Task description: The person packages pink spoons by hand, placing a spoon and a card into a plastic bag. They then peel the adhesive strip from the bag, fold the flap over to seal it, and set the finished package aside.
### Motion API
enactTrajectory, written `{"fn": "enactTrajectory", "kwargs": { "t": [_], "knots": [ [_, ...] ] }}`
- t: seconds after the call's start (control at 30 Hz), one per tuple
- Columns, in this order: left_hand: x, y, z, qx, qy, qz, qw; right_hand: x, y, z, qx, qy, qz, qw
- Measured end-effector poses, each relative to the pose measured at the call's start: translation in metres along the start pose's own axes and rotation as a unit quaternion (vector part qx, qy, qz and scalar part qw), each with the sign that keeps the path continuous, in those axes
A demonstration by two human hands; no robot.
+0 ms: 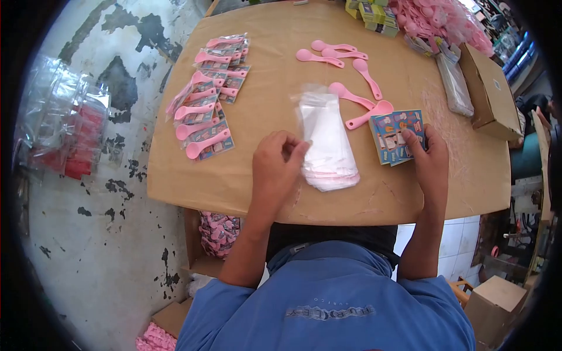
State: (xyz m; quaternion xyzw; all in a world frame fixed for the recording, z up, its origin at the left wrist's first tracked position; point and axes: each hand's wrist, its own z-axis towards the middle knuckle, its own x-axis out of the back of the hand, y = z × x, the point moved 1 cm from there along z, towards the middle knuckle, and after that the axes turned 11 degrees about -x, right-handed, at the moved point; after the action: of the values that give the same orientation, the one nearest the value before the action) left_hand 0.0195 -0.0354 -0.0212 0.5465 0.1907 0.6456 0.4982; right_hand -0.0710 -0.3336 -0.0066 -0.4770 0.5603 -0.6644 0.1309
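Note:
A stack of clear plastic bags (328,140) lies on the table in front of me. My left hand (275,169) is at its left edge, with fingers curled and thumb and forefinger pinched at the plastic. Blue printed cards (391,140) lie right of the bags, slightly fanned; my right hand (432,153) grips their right side, thumb on top. Beyond the bags, several loose pink spoons (367,79) are scattered, one with its bowl touching the top of the cards. To the left are rows of pink spoons packed with cards in clear bags (205,111).
Brown paper covers the table (269,76). At its far right stand a cardboard box (489,88), a long plastic-wrapped bundle (455,82), bundled cards (374,17) and a heap of pink spoons (436,20). A box of packed pink items (219,234) is below the near edge.

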Motion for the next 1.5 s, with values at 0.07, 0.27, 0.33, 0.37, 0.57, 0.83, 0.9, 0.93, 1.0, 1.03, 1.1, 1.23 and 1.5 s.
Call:
{"fn": "enactTrajectory", "kwargs": {
  "t": [0.07,0.27,0.33,0.37,0.57,0.83,0.9,0.93,1.0,1.03,1.1,1.23,1.5],
  "knots": [
    [0.003,0.002,-0.001,-0.008,0.025,-0.025,0.999,0.000,0.003,0.000,0.000,0.011,-0.001,1.000],
    [0.009,0.000,-0.005,-0.013,0.071,-0.044,0.996,0.008,-0.013,-0.009,0.110,0.149,0.011,0.983],
    [0.008,-0.002,-0.006,-0.019,0.086,-0.071,0.994,0.005,-0.022,-0.019,0.102,0.141,0.092,0.980],
    [0.006,-0.005,-0.006,-0.021,0.094,-0.098,0.991,0.002,-0.025,-0.022,0.108,0.124,0.140,0.976],
    [0.010,0.000,-0.008,0.087,0.024,-0.262,0.961,-0.031,-0.052,-0.059,0.086,-0.108,0.213,0.967],
    [0.015,-0.003,-0.013,0.067,-0.022,-0.196,0.978,-0.059,-0.067,-0.068,0.116,-0.233,0.108,0.959],
    [0.014,-0.007,-0.013,0.028,-0.011,-0.151,0.988,-0.062,-0.070,-0.072,0.146,-0.232,0.071,0.959],
    [0.014,-0.007,-0.012,0.030,-0.005,-0.144,0.989,-0.063,-0.071,-0.075,0.161,-0.232,0.053,0.958],
    [0.015,-0.006,-0.011,0.035,0.009,-0.130,0.991,-0.069,-0.067,-0.080,0.197,-0.245,0.005,0.949],
    [0.016,-0.004,-0.010,0.033,0.023,-0.124,0.992,-0.072,-0.065,-0.082,0.211,-0.246,-0.026,0.946],
    [0.019,-0.003,-0.009,0.029,0.050,-0.112,0.992,-0.075,-0.063,-0.083,0.223,-0.245,-0.074,0.941],
    [0.026,-0.020,-0.008,0.032,0.203,-0.289,0.935,-0.076,-0.062,-0.085,0.213,-0.243,-0.103,0.941],
    [0.027,-0.017,-0.001,0.105,0.229,-0.589,0.768,-0.066,-0.063,-0.073,0.123,-0.197,0.100,0.968]
  ]
}}
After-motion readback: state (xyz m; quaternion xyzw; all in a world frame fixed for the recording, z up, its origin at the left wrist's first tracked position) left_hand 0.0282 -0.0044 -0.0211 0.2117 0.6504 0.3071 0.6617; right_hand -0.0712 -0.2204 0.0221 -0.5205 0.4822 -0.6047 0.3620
